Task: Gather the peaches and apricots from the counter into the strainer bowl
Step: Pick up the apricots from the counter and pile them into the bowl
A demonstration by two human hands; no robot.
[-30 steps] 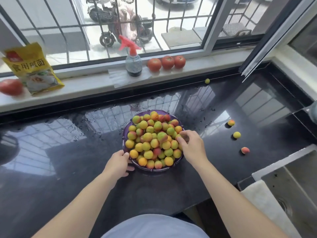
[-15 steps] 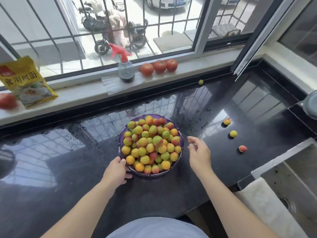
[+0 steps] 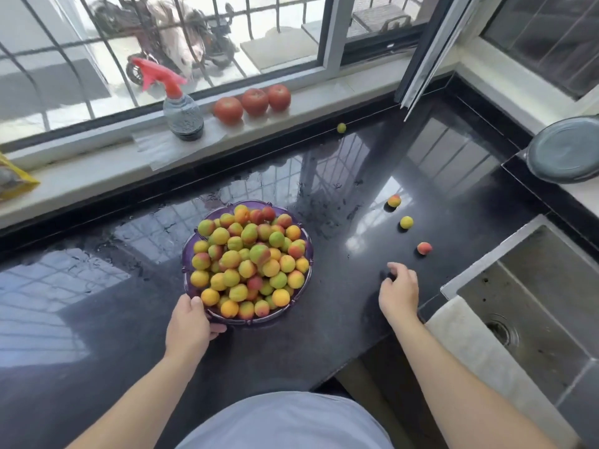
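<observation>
Windowsill [image 3: 97, 170] as landmark: spray bottle [image 3: 181, 111] with red trigger stands on it left of centre, on a clear plastic sheet [image 3: 152, 150]. Three tomatoes [image 3: 254, 102] in a row just right of the bottle, touching each other. Yellow food packet [image 3: 13, 183] at the sill's far left, mostly cut off. Barred window [image 3: 162, 43] behind the sill, scooter [image 3: 181, 37] parked outside. Right of the sill: dark round lid [image 3: 565, 150] on the side ledge, steel sink [image 3: 531, 299] below it, white cloth [image 3: 466, 338] over the sink's near edge.
</observation>
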